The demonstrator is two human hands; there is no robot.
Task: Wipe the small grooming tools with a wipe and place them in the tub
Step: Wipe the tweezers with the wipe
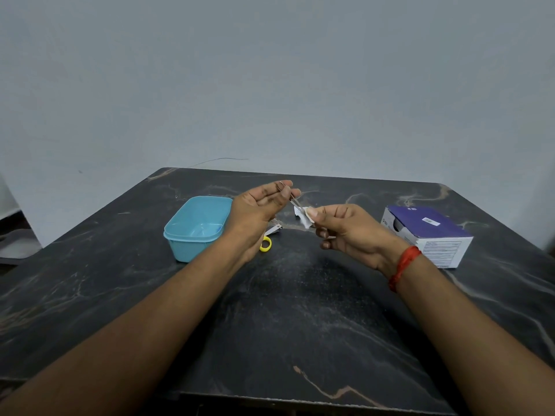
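Above the table [300, 295] centre, left hand [258, 208], palm up, pinches the far end of a thin metal tool [292, 201]. Right hand [348, 232] pinches wipe [307, 219] around its near end.

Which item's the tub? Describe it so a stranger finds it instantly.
On the dark marble table, look left of centre, beside the left hand. The tub is the open light-blue plastic container with rounded corners; the carton, far right, is purple-and-white cardboard.

A dark marble-patterned table [300, 310] is set against a plain grey wall [270, 70]. A purple-topped white box [429, 223] is laid near the table's right edge, printed labels being shown on its near side
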